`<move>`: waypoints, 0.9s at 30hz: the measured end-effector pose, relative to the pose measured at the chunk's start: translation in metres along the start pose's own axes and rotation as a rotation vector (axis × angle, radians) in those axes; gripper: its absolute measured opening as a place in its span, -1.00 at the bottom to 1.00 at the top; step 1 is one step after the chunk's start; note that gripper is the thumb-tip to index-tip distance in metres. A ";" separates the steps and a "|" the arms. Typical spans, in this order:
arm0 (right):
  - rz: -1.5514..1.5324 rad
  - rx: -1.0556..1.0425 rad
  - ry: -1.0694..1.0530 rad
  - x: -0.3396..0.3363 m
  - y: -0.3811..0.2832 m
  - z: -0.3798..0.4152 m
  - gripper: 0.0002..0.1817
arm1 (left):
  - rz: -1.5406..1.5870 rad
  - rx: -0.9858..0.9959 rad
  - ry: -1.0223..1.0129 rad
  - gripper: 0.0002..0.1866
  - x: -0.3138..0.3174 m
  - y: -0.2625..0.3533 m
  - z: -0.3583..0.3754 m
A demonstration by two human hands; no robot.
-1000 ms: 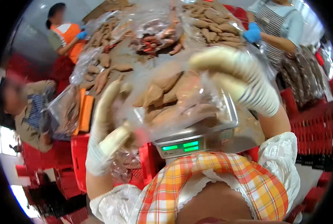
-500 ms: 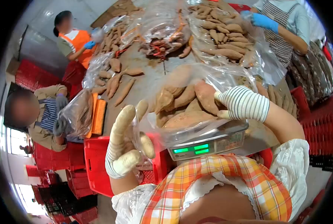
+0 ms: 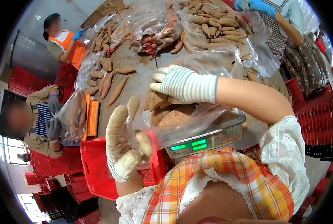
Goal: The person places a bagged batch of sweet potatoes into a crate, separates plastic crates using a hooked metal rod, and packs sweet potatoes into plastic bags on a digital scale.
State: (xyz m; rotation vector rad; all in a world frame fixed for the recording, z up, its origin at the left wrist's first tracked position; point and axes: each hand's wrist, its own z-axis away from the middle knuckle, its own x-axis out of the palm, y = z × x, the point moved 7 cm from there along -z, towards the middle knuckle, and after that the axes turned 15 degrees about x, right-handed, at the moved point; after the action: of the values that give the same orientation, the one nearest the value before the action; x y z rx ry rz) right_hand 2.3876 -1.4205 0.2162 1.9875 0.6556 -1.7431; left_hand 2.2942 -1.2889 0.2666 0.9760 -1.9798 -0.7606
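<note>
Clear plastic bag (image 3: 196,119) of sweet potatoes (image 3: 174,117) sits on the scale (image 3: 211,140) between my hands. My left hand (image 3: 123,143) pinches its edge; my right hand (image 3: 181,84) reaches in from above, grip hidden.

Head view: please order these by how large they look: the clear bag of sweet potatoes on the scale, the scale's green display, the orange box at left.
1. Clear bag
2. Orange box, though farther away
3. Green display
</note>
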 end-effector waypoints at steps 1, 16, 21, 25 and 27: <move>0.045 -0.018 -0.047 0.006 -0.002 -0.007 -0.39 | 0.001 0.001 -0.023 -0.09 0.001 -0.001 0.000; -1.530 0.467 0.463 -0.068 0.083 0.059 -0.58 | -0.255 0.048 -0.003 0.10 -0.009 0.001 -0.003; -1.598 0.633 0.522 -0.058 0.105 0.090 -0.51 | -0.472 0.151 -0.023 0.14 -0.017 0.014 -0.009; -1.653 0.700 0.583 -0.058 0.109 0.105 -0.51 | -0.673 0.286 0.011 0.05 -0.026 0.035 -0.002; -1.640 0.677 0.609 -0.064 0.103 0.109 -0.51 | -0.782 0.349 0.050 0.03 -0.041 0.044 0.005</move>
State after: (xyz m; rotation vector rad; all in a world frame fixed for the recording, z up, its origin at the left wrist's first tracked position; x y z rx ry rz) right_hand 2.3560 -1.5726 0.2653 2.6122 2.7984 -2.1658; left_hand 2.2902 -1.2309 0.2829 2.0126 -1.6927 -0.7832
